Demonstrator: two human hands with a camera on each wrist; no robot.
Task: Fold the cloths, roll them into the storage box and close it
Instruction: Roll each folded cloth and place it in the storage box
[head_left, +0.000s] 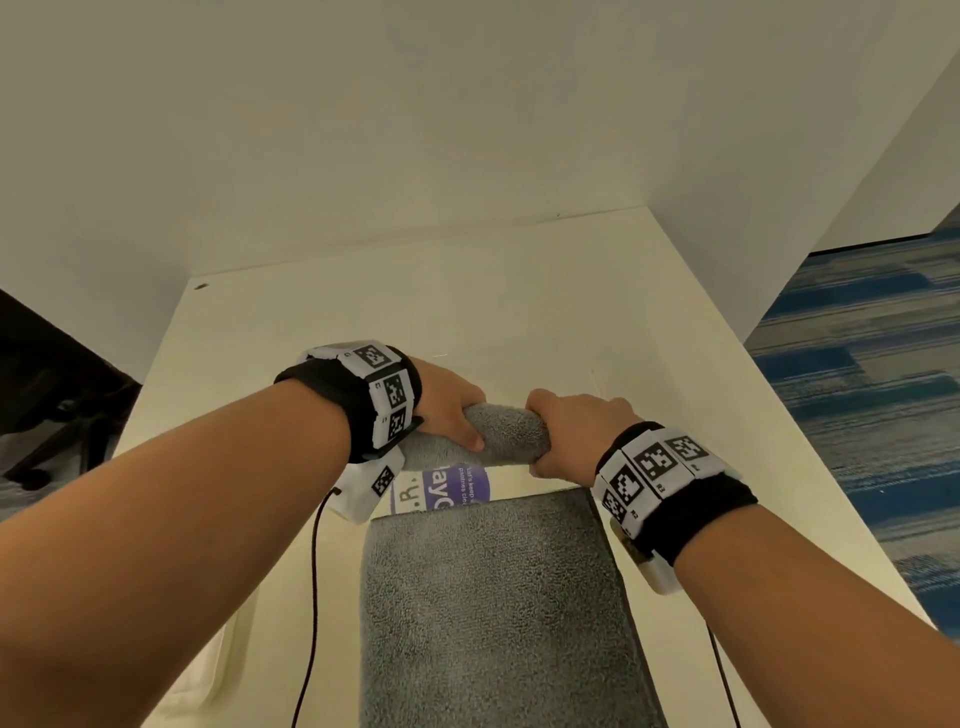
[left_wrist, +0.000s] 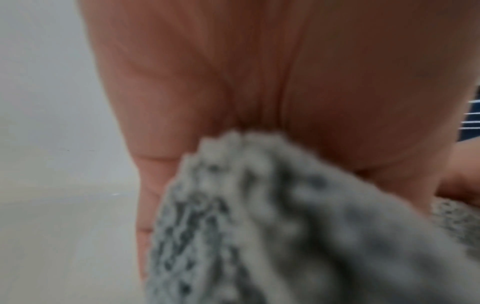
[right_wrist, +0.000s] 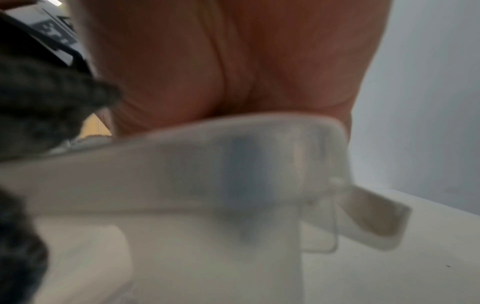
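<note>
rolled cloth: a grey terry cloth rolled into a short thick cylinder (head_left: 506, 434) is lying crosswise between two hands, above the far end of the storage box; its looped pile is filling the lower half of the left wrist view (left_wrist: 285, 226), blurred.
left hand: the left hand (head_left: 447, 408) is wrapping round the roll's left end, fingers curling over the top and the thumb pressing on the near side; in its wrist view the palm (left_wrist: 246, 72) is lying against the cloth.
right hand: the right hand (head_left: 571, 431) is closing round the roll's right end, knuckles up, fingers tucked under and hidden.
folded cloth: a second grey terry cloth folded into a long flat rectangle (head_left: 493, 613) is lying nearer the camera, running from the bottom edge of the head view up to just short of the roll.
storage box: a translucent white plastic storage box (right_wrist: 207, 185) is showing below the right palm in the right wrist view, a latch flap (right_wrist: 376, 222) hanging open off its corner; whether the roll is touching its rim cannot be told.
label: a white and purple printed label (head_left: 441, 488) is showing between the roll and the folded cloth, partly covered.
surroundings: a cream white table (head_left: 363, 312) is carrying everything, set into a corner of white walls (head_left: 415, 130); blue and grey striped carpet (head_left: 857, 389) is showing to the right.
wrists: black straps with white square-coded marker blocks (head_left: 387, 389) are sitting on both wrists, black cables trailing down.
</note>
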